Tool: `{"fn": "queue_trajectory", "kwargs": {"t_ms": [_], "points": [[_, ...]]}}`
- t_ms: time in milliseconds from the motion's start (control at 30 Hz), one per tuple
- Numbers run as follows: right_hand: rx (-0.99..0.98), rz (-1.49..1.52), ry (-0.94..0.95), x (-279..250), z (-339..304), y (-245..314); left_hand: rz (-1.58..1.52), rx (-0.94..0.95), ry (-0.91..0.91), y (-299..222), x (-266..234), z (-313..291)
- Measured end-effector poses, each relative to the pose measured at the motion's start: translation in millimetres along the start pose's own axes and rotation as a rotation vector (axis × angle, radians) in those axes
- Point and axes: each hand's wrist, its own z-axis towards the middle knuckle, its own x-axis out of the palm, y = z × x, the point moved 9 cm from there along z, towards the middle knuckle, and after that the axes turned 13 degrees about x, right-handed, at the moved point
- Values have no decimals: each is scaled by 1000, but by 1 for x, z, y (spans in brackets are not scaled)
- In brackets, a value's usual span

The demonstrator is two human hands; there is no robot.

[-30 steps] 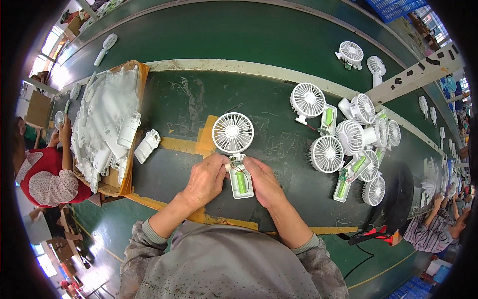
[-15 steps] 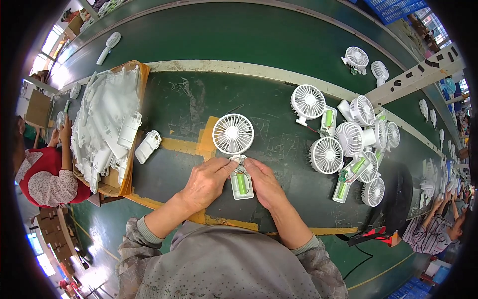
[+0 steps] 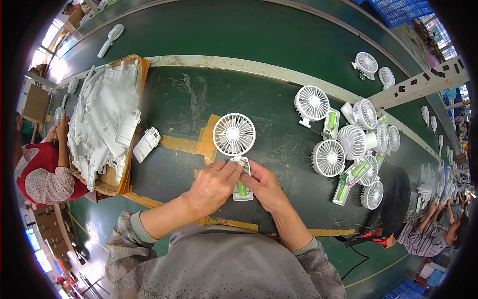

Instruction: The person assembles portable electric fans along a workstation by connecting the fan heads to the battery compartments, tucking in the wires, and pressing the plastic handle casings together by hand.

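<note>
In front of me on the dark bench lies a white handheld fan [image 3: 234,134], its round grille pointing away and its opened handle toward me. A green battery cell [image 3: 242,189] shows in the handle. My left hand [image 3: 214,185] is closed, fingertips pressed at the neck where the grille joins the handle; they cover the small parts there. My right hand [image 3: 265,186] grips the handle's right side, thumb across its inside above the battery. A loose white handle cover [image 3: 147,145] lies to the left, apart from my hands.
A cardboard box [image 3: 126,172] heaped with white plastic covers [image 3: 107,112] stands at the left. Several half-open fans [image 3: 328,157] with batteries and wires crowd the right. Beyond the pale rail runs a green belt [image 3: 224,32] carrying fans. A co-worker in red [image 3: 42,172] sits at far left.
My left fingers have moved over the neck, and my right thumb has come down onto the handle's inside, covering more of the battery. Fans on the belt have shifted slightly right.
</note>
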Motion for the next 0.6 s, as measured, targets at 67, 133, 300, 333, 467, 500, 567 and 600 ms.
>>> {"fn": "queue_trajectory", "kwargs": {"t_ms": [67, 133, 300, 333, 467, 500, 567, 600], "points": [[-29, -11, -41, 0, -1, 3, 1, 18, 35, -1, 2, 2], [-36, -48, -52, 1, -1, 3, -18, 9, 64, 0, 2, 4], [-40, -70, -54, -2, 0, 1, -31, -1, 156, 2, 9, 9], [-48, -72, -64, -1, 0, 1, -75, -9, 144, 6, 9, 7], [-11, -36, -26, 1, -2, 3, -213, -56, 83, 19, 3, 6], [-16, -40, -25, 1, -3, 5, -210, -53, 79, 17, 1, 7], [74, 102, 19, 2, -1, 3, -261, -170, 13, 25, -5, 7], [68, 103, 13, 2, 0, 6, -263, -161, 13, 25, -5, 9]]}}
